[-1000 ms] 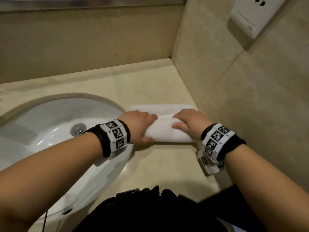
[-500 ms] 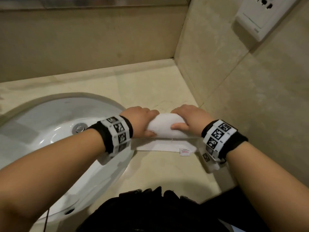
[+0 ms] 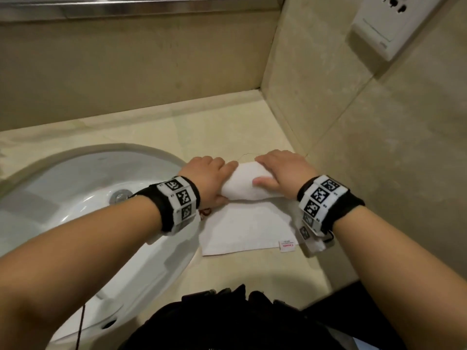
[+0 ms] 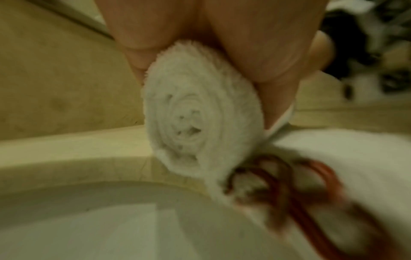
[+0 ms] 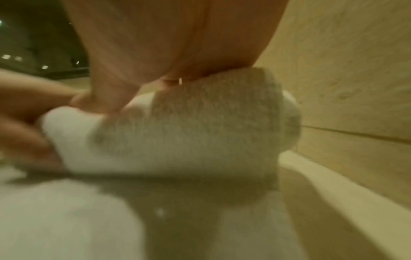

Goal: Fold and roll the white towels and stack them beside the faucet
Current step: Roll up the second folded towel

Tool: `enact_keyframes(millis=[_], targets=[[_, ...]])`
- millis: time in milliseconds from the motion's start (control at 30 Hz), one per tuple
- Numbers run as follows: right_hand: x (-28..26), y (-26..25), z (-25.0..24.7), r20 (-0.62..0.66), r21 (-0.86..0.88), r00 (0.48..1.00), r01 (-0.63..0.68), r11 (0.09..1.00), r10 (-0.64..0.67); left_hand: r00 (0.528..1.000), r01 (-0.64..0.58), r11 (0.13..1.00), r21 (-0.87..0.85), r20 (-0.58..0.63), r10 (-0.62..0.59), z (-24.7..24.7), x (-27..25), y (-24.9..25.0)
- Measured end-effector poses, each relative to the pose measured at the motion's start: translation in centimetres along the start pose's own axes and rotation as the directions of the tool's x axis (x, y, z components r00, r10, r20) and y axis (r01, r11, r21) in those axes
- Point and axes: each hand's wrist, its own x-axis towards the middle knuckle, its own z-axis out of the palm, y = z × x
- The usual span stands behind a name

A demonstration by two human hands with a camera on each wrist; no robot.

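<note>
A white towel (image 3: 243,183) lies partly rolled on the beige counter (image 3: 227,132), between the sink and the right wall. My left hand (image 3: 209,178) grips the roll's left end and my right hand (image 3: 280,173) grips its right end, fingers over the top and thumbs on the near side. A flat stretch of the towel (image 3: 242,231) spreads from the roll toward me, with a small red-printed label (image 3: 286,246) at its near right corner. The left wrist view shows the roll's spiral end (image 4: 195,112) under my fingers (image 4: 278,52). In the right wrist view the roll (image 5: 189,133) sits beneath my palm (image 5: 166,44).
The white sink basin (image 3: 75,178) with its metal drain (image 3: 120,195) is just left of the towel. A tiled wall (image 3: 379,147) stands close on the right, carrying a white socket plate (image 3: 389,24). A red cord (image 4: 322,176) hangs by my left wrist.
Both hands have moved the roll away from me toward the back wall. The flat towel beyond the roll is gone, and a flat stretch with the label now lies on my side.
</note>
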Motion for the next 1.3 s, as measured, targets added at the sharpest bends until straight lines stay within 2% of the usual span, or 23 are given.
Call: enact_keyframes(millis=[100,200,233,300,367,400,467,533,600,667,733,800,867,933,1000,1067,1133,1200,1233,1267,1300], targets=[[-1.1,-0.1,1.4,0.02,-0.099,0.999,0.052,0.994,-0.051,0.996,0.007,0.974,-0.228,0.087,0.014,-0.6,0.8,-1.0],[-0.1,0.0,1.1,0.1,-0.013,0.994,0.035,0.999,-0.033,0.962,0.081,0.915,-0.396,0.27,0.032,-0.6,0.8,-1.9],[0.3,0.2,0.8,0.16,0.033,0.987,0.024,0.999,-0.029,0.959,0.101,0.901,-0.421,0.281,0.024,-0.7,0.6,-1.9],[1.1,0.5,0.1,0.273,0.11,0.962,0.0,0.994,-0.03,0.987,0.05,0.937,-0.345,0.159,0.006,-0.7,0.0,-1.8],[1.6,0.8,-0.4,0.334,0.17,0.942,-0.032,0.985,-0.027,0.999,-0.041,0.992,-0.118,0.016,0.043,-0.1,-0.7,-1.5],[1.8,0.9,-0.5,0.339,0.183,0.941,-0.038,0.982,-0.026,0.998,-0.056,0.997,-0.045,-0.007,0.056,0.2,-0.9,-1.3],[1.8,0.7,-0.5,0.255,0.123,0.967,-0.01,0.992,-0.022,1.0,-0.011,0.997,-0.071,0.016,0.012,0.3,-0.9,-1.4],[0.8,0.6,0.2,0.049,-0.005,0.998,0.039,0.999,-0.039,0.998,0.049,0.968,-0.247,0.062,-0.034,0.1,-0.1,-2.0],[-0.7,0.6,1.3,-0.073,-0.095,0.993,0.091,0.991,-0.098,0.978,0.117,0.9,-0.421,0.206,-0.031,0.0,0.6,-2.4],[-1.5,0.5,2.3,-0.079,-0.125,0.99,0.109,0.986,-0.119,0.933,0.218,0.8,-0.559,0.359,-0.004,0.0,0.8,-2.8],[-0.8,0.2,2.2,-0.046,-0.09,0.994,0.096,0.991,-0.1,0.93,0.237,0.768,-0.595,0.367,-0.002,-0.2,0.5,-2.7],[0.8,0.2,0.9,0.072,-0.046,0.994,0.081,0.996,-0.077,0.981,0.113,0.869,-0.482,0.193,-0.021,0.0,-0.4,-2.5],[2.2,0.5,-0.3,0.228,0.009,0.971,0.067,0.998,-0.067,0.999,-0.026,0.975,-0.219,0.031,0.034,0.7,-1.5,-2.3],[2.8,0.8,-1.1,0.306,0.061,0.95,0.053,0.997,-0.069,0.999,-0.046,0.996,-0.078,0.024,0.048,1.3,-2.1,-2.2],[2.6,0.7,-1.1,0.28,0.057,0.957,0.06,0.997,-0.074,0.999,0.003,0.995,-0.104,0.043,0.001,1.3,-1.8,-2.4],[1.5,0.6,-0.6,0.166,0.001,0.984,0.058,0.998,-0.057,0.998,0.025,0.961,-0.275,0.068,-0.006,0.9,-0.9,-3.2],[-0.2,0.7,0.3,0.067,-0.073,0.996,0.062,0.995,-0.057,0.978,0.075,0.865,-0.496,0.206,0.033,0.8,-0.6,-4.1],[-2.0,0.7,1.5,0.06,-0.111,0.994,0.095,0.989,-0.089,0.925,0.172,0.767,-0.619,0.369,0.091,1.0,-1.0,-4.6],[-2.6,0.5,2.0,0.055,-0.108,0.994,0.105,0.989,-0.1,0.911,0.19,0.758,-0.624,0.4,0.101,1.1,-1.3,-4.6],[-2.7,0.5,2.4,0.038,-0.091,0.994,0.105,0.99,-0.102,0.918,0.172,0.774,-0.609,0.385,0.099,1.0,-1.8,-4.4],[-2.6,0.3,2.6,0.032,-0.058,0.995,0.098,0.994,-0.096,0.946,0.11,0.822,-0.559,0.312,0.086,1.0,-2.2,-4.0]])
